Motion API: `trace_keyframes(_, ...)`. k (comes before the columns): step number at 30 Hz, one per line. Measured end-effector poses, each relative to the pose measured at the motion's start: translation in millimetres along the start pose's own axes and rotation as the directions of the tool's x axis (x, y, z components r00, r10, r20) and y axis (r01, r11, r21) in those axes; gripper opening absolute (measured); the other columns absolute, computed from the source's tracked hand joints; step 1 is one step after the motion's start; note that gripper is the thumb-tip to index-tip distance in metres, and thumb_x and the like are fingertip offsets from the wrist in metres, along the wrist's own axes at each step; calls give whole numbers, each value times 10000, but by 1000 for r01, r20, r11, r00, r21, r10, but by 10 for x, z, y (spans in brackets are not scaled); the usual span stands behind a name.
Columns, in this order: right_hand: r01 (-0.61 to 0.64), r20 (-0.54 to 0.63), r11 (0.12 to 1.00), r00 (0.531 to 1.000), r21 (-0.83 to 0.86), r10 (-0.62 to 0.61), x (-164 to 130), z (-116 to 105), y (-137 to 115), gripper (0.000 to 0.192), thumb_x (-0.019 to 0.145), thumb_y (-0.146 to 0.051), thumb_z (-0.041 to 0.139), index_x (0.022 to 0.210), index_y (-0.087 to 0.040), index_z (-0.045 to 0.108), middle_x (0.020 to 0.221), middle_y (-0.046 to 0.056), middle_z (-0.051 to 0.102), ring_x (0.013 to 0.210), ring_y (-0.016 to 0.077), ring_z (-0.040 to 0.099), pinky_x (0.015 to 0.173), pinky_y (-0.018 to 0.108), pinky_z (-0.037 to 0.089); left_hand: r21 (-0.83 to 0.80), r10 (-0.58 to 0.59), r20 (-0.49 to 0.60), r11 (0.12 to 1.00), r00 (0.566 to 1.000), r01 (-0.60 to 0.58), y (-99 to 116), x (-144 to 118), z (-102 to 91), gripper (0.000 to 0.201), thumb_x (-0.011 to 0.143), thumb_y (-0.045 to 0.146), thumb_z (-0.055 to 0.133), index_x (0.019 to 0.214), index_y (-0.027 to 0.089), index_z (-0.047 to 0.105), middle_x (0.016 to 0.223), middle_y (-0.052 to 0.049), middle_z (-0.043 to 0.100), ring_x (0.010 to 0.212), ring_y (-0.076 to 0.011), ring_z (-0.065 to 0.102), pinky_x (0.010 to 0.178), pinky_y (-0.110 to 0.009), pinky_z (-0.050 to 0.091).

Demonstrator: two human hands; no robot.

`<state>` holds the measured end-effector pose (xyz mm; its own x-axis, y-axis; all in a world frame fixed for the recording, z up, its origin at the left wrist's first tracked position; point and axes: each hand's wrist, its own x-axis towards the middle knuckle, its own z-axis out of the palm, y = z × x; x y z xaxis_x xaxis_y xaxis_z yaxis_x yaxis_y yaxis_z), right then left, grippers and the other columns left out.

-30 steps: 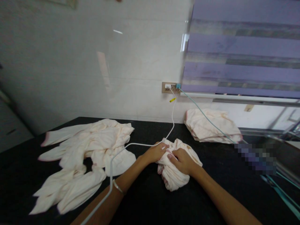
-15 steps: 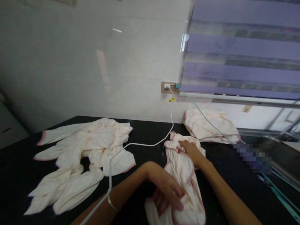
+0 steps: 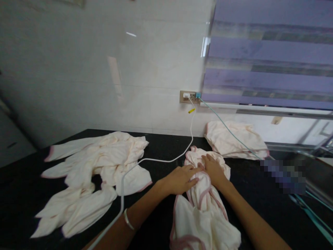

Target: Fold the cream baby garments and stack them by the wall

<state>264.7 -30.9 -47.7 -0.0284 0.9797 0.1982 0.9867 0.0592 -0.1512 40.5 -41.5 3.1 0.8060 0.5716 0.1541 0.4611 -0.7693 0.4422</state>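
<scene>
Cloth (image 3: 205, 217), cream, pink-trimmed; on black counter (image 3: 156, 227), before me.
Probably light, soft, limp; best held by trimmed edges (image 3: 204, 196). My left hand (image 3: 182, 179) and right hand (image 3: 214, 172) lie on its far part, fingers extended, unclenched.

A thin, pale bracelet (image 3: 127, 220) is circling the left arm (image 3: 148, 199), and the left hand (image 3: 180, 179) and right hand (image 3: 213, 171) are showing bare.
</scene>
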Motion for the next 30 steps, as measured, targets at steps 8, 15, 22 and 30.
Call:
trace_keyframes(8,-44,-21,999,999,16,44,-46,-155,21,498,1001,-479,433,1318,-124,578,1327,230,608,1239,339,555,1029,442,393,75,-89,67,994,994,84,-29,-32,23,694,1042,565,297,1637,216,223,1626,-169,373,1476,-341,387,1159,-536,350)
trace_keyframes(15,-30,-40,997,999,75,33,-38,-266,187,351,878,-298,552,1142,-109,685,1183,197,660,1185,302,581,1032,381,392,140,-429,7,895,903,424,-367,-68,-262,627,1026,594,262,1565,302,396,1638,-84,381,1501,-407,320,1166,-701,216)
trace_keyframes(22,-47,42,907,999,418,32,-35,-389,312,483,729,-160,589,1201,-123,684,1014,99,710,890,209,643,783,301,473,295,-584,12,778,812,555,-631,-91,-249,527,999,491,403,1519,425,459,1689,6,273,1543,-461,137,1144,-782,81)
trace_keyframes(30,-291,558,539,705,790,-437,-326,-788,74,570,785,-477,764,1271,-197,662,628,-69,569,453,46,347,443,174,262,271,-474,-38,843,880,465,-754,-101,-216,564,980,232,440,1512,415,477,1629,-70,382,1501,-456,239,1109,-744,247)
